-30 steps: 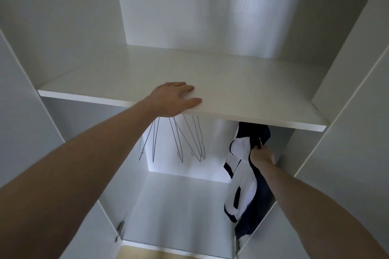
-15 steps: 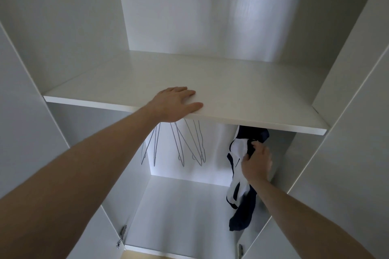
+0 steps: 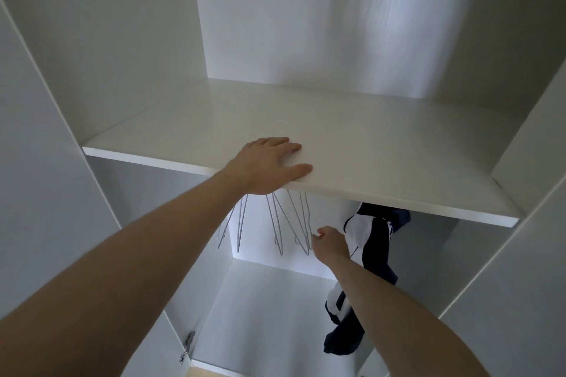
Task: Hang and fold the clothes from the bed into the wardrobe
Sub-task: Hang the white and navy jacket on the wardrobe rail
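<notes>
- While our left hand (image 3: 269, 167) lies flat on the front edge of the shelf (image 3: 382, 150), fingers straight and slightly spread and holding nothing, our right hand (image 3: 330, 243) works below it in the hanging space.
- Our right fingers are loosely curled at the lower corner of the nearest of the hangers (image 3: 294, 229); whether they pinch the wire or only touch it we cannot tell.
- The shirt (image 3: 367, 242), navy and white, hangs just right of that hand, its top hidden under the shelf, its length running straight down towards the wardrobe floor (image 3: 263, 315).
- So the bare hangers lie to the left of our fingers and the hung shirt to the right; the right hand is far nearer to both than the left.
- The hangers hang with their long wires slanting down, in a loose row; the rail is hidden by the shelf.
- We judge the next move is to lift one hanger off. The shelf edge caps the lift, while there is open room below and towards us.
- The bed and other clothes are out of view.
</notes>
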### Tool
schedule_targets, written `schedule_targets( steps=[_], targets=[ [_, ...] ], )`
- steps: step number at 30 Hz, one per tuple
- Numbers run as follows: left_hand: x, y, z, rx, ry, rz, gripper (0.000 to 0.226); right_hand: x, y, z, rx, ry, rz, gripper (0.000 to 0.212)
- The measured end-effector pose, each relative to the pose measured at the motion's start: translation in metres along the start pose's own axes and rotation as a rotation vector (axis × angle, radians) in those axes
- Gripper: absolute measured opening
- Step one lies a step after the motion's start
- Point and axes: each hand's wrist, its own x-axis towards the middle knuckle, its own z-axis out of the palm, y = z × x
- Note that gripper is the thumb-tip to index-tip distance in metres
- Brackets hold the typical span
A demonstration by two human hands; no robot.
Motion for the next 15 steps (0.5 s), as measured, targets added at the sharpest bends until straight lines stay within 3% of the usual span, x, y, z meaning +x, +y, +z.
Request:
schedule_targets(
  steps=[8,10,12,15],
  targets=[
    [0.0015,-0.0013,0.0002,0.005,0.013,-0.001,0.074,0.0084,-0.0047,0.0062,0.065,0.009,0.037,0.019],
    [0.0013,-0.0010,0.0001,0.007,0.011,-0.001,0.074,0.0090,-0.0073,0.0069,0.054,-0.009,0.021,0.033],
    [0.0010,-0.0009,0.0000,0.006,0.008,-0.001,0.074,0.0092,-0.0061,0.0097,0.039,-0.009,0.028,0.020],
    [0.0005,-0.0008,-0.0003,0.002,0.012,0.002,0.074,0.0075,-0.0061,0.0111,0.047,0.063,0.038,0.033]
  ],
)
